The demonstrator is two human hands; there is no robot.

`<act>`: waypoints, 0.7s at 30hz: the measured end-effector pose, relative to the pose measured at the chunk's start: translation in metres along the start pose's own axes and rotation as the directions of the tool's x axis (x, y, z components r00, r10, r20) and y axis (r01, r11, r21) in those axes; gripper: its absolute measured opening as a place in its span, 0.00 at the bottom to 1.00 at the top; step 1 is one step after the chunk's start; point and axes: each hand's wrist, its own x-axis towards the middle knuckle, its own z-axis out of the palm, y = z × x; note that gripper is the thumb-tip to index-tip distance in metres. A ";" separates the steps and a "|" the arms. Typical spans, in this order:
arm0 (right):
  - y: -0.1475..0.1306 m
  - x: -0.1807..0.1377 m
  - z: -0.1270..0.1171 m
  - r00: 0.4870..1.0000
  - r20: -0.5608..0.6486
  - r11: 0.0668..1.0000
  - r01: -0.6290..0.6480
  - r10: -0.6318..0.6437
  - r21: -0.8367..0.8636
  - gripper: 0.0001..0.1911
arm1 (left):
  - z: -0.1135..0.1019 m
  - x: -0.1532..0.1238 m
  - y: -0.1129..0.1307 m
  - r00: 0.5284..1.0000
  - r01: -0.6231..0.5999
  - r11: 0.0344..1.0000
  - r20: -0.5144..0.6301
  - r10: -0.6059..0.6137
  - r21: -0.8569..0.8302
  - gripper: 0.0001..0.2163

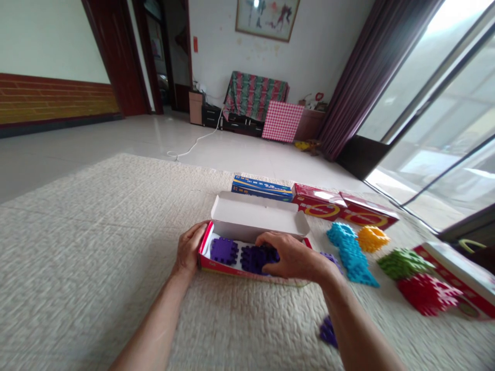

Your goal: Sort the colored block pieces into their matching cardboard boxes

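An open red box [240,277] with a white inside sits on the beige mat, its white lid [259,212] folded back. My left hand [190,250] grips the box's left end, thumb and fingers against the side. Inside, a flat purple notched puzzle piece [223,251] lies at the left. My right hand [288,255] reaches into the middle of the box, its fingers curled round more purple notched puzzle pieces [253,259]; the palm hides part of them. One purple piece [328,331] lies on the mat, partly behind my right forearm, and another [331,258] shows beyond my wrist.
Piles of blue [351,257], yellow [373,238], green [404,263] and red [427,293] notched pieces lie to the right. A red-and-white box [460,275] stands beside them. Blue boxes [262,188] and red boxes [319,202] line the far mat edge.
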 end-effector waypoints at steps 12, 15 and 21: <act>-0.008 0.000 -0.002 0.998 -0.066 1.000 0.007 -0.008 -0.017 0.21 | 0.003 -0.003 0.005 1.000 -0.018 0.999 -0.011 0.018 0.030 0.17; -0.009 0.000 -0.001 0.997 -0.079 1.000 0.018 -0.018 0.000 0.21 | 0.004 -0.003 0.007 1.000 -0.021 0.998 -0.017 0.022 0.054 0.17; -0.010 -0.001 -0.013 0.967 -0.251 0.999 0.040 -0.033 0.024 0.13 | 0.004 -0.002 0.007 1.000 -0.023 0.999 0.009 0.023 0.032 0.17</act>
